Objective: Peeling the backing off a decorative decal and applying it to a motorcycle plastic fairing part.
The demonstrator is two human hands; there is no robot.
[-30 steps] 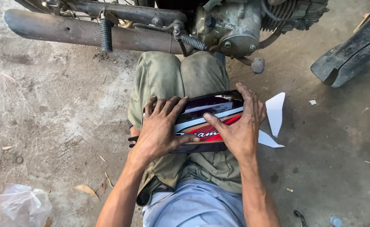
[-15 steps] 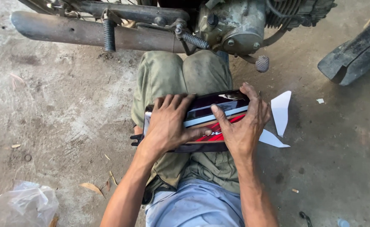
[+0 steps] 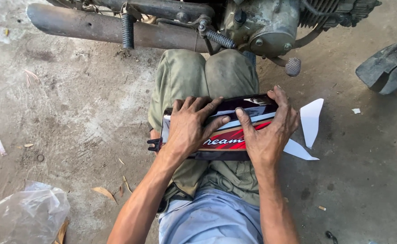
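- Motorcycle side panel point(image 3: 234, 135), glossy black with red, white and pale blue decal stripes, lies lengthwise across the person's lap, resting on the thighs of the olive trousers point(image 3: 207, 77).
- Decal work on the panel looks well advanced: the striped sticker already covers most of the visible face and sits flat where it shows; what seems left is pressing it down and smoothing its edges, though whether bubbles or loose corners remain cannot be told from here.
- Left hand point(image 3: 189, 129) lies flat on the left half of the panel, fingers spread wide and palm down, pressing on the surface rather than gripping it.
- Right hand point(image 3: 266, 131) wraps the right end of the panel, fingers curled over the far edge and thumb point(image 3: 246, 124) stretched out across the stripes, so it holds that end while pressing on the decal.
- White backing paper point(image 3: 311, 119), in pointed pieces, lies on the floor just beside the right hand and the panel's right end.
- Concrete floor point(image 3: 72, 117) carries everything; a crumpled clear plastic bag point(image 3: 24, 214) sits at its lower left corner.
- Motorcycle engine point(image 3: 264, 27) and rusty exhaust pipe point(image 3: 99, 27) run along the far edge, beyond the knees, and a black part point(image 3: 388, 63) lies at the upper right.
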